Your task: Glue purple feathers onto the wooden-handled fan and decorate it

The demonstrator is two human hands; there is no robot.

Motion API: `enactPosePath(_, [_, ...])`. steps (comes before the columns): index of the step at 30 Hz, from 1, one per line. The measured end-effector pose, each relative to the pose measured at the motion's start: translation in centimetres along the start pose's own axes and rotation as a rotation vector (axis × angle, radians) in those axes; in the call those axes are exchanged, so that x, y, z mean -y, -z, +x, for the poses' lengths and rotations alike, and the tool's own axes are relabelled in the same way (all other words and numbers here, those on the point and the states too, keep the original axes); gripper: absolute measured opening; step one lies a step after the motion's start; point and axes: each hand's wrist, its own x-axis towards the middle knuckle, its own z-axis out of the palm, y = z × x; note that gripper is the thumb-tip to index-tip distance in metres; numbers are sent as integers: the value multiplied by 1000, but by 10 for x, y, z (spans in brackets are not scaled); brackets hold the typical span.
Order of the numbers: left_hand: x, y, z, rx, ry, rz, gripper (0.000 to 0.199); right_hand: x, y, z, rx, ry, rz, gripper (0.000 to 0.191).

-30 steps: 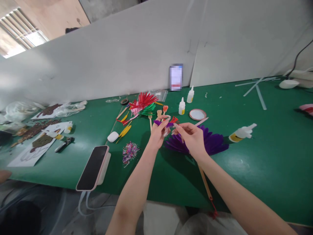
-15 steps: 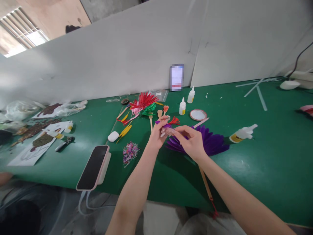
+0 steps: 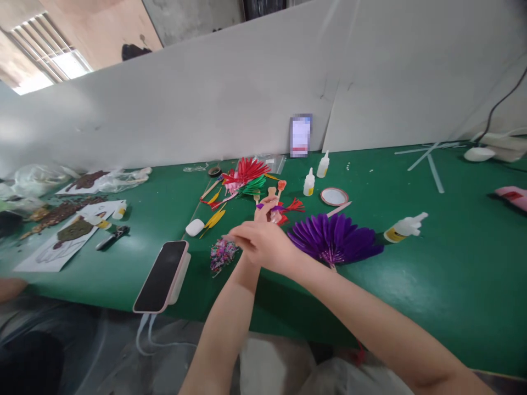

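My left hand (image 3: 267, 211) is closed around a purple feather (image 3: 277, 208), of which only a narrow bit shows between the fingers. My right hand (image 3: 263, 244) crosses over the left forearm, its fingertips pressed together beside a small heap of multicoloured bits (image 3: 222, 255). Anything in that pinch is hidden. A fan of purple feathers (image 3: 340, 236) lies to the right on the green table. Red tassel strands (image 3: 294, 205) and wooden sticks (image 3: 272, 192) lie just beyond my left hand.
Glue bottles (image 3: 405, 227) stand or lie nearby. A tape roll (image 3: 334, 189) is at the back. Red and green feather fans (image 3: 247, 175), yellow feathers (image 3: 214, 219), a white case (image 3: 195, 227) and a phone (image 3: 161, 274) lie leftward. Another person's hand (image 3: 12, 287) shows at far left.
My right hand has moved left from beside my left hand, across the left forearm to the multicoloured heap. This uncovers the purple fan. My left hand stays about where it was.
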Motion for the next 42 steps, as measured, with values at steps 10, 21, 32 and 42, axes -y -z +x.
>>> enactPosePath(10, [-3,9,0,78,-13,-99,8,18,-61,9,300,-39,-259,36])
enactPosePath(21, [-13,10,1,50,-31,-160,5,31,-30,-158,-74,-497,-384,47])
enactPosePath(32, [-17,6,-2,28,-5,-180,6,3,-36,-132,2,-635,-742,45])
enactPosePath(42, [-16,7,-2,33,-5,-194,8,3,-34,-135,30,-597,-627,36])
